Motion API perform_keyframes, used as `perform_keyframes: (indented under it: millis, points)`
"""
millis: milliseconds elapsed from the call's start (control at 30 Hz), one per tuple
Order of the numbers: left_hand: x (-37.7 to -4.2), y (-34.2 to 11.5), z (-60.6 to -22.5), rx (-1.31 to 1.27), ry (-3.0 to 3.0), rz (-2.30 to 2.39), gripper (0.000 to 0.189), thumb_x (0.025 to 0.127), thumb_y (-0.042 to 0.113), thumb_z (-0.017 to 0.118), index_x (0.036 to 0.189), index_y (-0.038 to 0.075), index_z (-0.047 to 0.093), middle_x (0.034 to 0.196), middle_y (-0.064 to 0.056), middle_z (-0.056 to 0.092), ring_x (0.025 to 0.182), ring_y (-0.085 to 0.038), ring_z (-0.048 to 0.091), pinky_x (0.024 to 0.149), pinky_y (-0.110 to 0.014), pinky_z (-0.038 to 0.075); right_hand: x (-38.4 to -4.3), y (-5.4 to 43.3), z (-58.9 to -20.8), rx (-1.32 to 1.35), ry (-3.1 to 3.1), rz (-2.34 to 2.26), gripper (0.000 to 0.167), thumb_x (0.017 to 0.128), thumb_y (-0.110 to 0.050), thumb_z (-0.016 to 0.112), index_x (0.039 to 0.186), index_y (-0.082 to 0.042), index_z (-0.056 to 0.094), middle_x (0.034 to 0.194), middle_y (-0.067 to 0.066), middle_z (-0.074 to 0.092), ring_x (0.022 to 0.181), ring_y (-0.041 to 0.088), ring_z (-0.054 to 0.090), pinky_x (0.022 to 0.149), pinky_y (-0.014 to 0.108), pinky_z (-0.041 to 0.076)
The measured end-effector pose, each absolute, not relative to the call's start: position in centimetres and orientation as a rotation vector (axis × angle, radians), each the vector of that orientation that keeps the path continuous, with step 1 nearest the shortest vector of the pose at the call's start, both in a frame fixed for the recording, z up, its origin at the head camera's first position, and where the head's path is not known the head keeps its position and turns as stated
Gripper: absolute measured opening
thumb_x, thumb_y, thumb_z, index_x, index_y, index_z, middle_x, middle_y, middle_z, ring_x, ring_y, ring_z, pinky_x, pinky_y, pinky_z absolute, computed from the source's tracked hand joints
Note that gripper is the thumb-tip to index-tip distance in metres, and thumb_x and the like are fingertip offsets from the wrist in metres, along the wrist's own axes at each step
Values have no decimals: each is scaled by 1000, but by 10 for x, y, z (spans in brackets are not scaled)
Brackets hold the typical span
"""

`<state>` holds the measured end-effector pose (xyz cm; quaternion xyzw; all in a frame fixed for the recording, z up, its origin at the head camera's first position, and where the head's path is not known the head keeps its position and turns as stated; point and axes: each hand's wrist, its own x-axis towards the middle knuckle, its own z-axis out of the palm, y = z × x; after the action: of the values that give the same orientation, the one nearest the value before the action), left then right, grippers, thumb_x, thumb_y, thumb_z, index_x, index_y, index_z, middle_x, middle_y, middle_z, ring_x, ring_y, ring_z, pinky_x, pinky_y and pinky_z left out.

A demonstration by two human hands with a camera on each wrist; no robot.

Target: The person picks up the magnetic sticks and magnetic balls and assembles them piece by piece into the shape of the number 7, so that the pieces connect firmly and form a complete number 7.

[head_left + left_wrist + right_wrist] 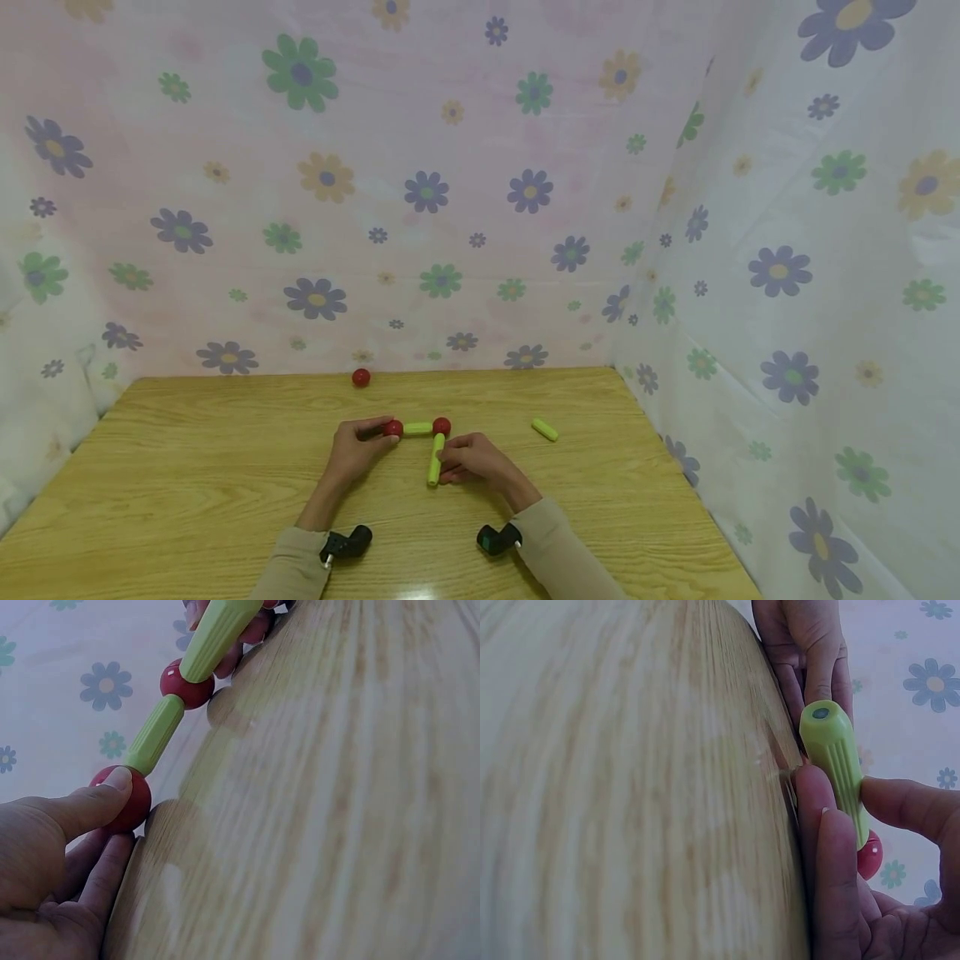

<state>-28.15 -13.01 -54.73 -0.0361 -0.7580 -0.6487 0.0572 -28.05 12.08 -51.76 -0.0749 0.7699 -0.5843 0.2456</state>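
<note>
My left hand [356, 451] pinches a red ball [393, 428] between thumb and fingers. A short yellow-green ribbed rod [417, 428] runs from that ball to a second red ball [442, 427]. From the second ball another yellow-green rod [434, 462] points toward me, making an L shape. My right hand [480, 461] holds this rod, thumb on one side and fingers on the other. In the right wrist view the rod's near end [821, 714] shows a dark grey round spot in its tip. Both rods touch the second ball.
A loose red ball [362, 377] lies at the table's back edge. One more yellow-green rod [545, 430] rests to the right of my right hand. Flower-patterned cloth [480, 183] hangs behind and beside the wooden table [187, 467]. Black devices [348, 543] are strapped at both wrists.
</note>
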Motion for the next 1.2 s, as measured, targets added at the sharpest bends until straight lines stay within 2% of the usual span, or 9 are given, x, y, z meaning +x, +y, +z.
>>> perform_keyframes:
  millis: [400,767,1200]
  points:
    - [-281,-129,-546,-108,-2289,-1982,37,85,-2,81,120,-5,72,122,-24,70,118,-37,65,84,-15,54,-280,119,-517,-194,2091,-1617,35,99,-22,67,121,5,66,86,8,75,66,6,70,59,16,55]
    - [-280,-129,-547,-116,-2289,-1983,37,84,-1,81,120,-5,73,123,-25,69,118,-37,65,88,-19,56,-278,118,-519,-191,2092,-1662,39,100,-22,66,124,9,65,87,10,76,67,8,70,59,16,55]
    - [-280,-128,-545,-91,-2289,-1981,38,84,-2,81,120,-5,73,123,-25,69,118,-37,66,89,-22,57,-276,124,-522,-196,2083,-1676,36,102,-20,63,125,8,65,91,12,75,76,13,73,69,23,60]
